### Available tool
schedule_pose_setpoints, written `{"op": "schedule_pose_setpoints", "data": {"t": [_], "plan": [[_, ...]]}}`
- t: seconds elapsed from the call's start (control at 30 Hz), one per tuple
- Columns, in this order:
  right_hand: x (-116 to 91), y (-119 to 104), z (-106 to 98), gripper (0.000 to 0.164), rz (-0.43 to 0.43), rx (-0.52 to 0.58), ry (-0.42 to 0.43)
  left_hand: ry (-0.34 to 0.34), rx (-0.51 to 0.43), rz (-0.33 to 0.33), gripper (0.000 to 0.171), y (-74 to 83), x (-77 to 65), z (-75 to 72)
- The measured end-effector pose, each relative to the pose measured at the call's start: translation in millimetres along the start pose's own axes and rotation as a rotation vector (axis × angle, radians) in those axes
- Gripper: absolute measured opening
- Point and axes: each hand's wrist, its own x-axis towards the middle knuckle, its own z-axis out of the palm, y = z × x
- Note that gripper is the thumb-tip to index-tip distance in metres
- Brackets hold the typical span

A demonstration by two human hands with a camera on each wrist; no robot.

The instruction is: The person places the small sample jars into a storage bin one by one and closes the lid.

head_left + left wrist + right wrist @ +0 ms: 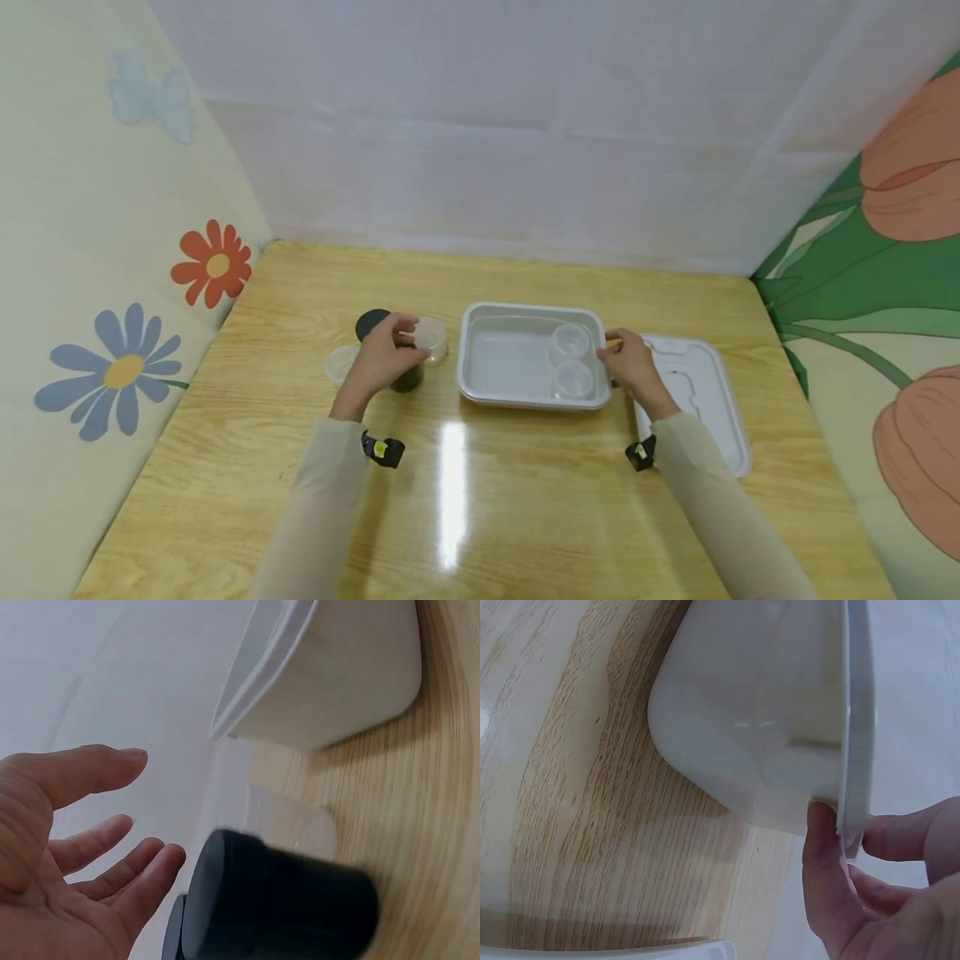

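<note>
Wooden desk (487, 500), seen from above, enclosed by a white curtain at the far side and flowered panels to left and right. At centre stands a white tray (525, 392); its left compartment is bare, and two small clear cups (572, 360) already sit one behind the other in its right compartment. The tray's flat white lid (705, 392) lies on the desk just to the right, off the tray. To the left of the tray are a dark jar (277, 904), its black cap (372, 322) set down behind it, a clear cup (432, 337) beside the jar, and a small clear lid (340, 364) further left. By this layout the filling looks partly done: cups are placed, while the left-hand items remain outside and the tray is uncovered.

Right hand (633, 367): thumb and fingers (832, 877) pinch the tray's right rim, thumb beneath the lip. Left hand (384, 360): it arches over the dark jar; the wrist view shows the palm open, fingers (105, 847) loosely spread and clear of the jar, holding nothing.
</note>
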Motion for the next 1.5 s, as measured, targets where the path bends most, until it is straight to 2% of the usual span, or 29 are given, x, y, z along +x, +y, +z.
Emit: {"op": "schedule_pose_setpoints", "data": {"t": [0.3, 0.53, 0.73, 0.93, 1.07, 1.23, 1.5], "plan": [[-1, 0, -1, 0.043, 0.02, 0.033, -0.008, 0.083, -0.07, -0.061, 0.054, -24.9, -17.1, -24.3], [1, 2, 0, 0.043, -0.001, 0.036, 0.008, 0.187, -0.064, -0.078, 0.055, -40.5, -29.5, -39.6], [2, 2, 1, 0.043, 0.004, 0.028, 0.006, 0.228, -0.053, -0.125, 0.062, -49.0, -35.8, -48.3], [2, 2, 1, 0.044, 0.011, 0.009, -0.006, 0.234, -0.03, -0.132, 0.067, -59.4, -37.6, -53.4], [1, 2, 1, 0.043, 0.011, 0.011, -0.007, 0.186, -0.027, -0.159, 0.074, -65.0, -36.8, -54.7], [1, 2, 1, 0.043, 0.019, 0.011, 0.0, 0.126, -0.073, -0.2, 0.088, -72.8, -34.2, -50.3], [2, 2, 2, 0.043, 0.022, 0.008, 0.003, 0.133, -0.123, -0.228, 0.096, -82.8, -32.0, -42.1]]}}
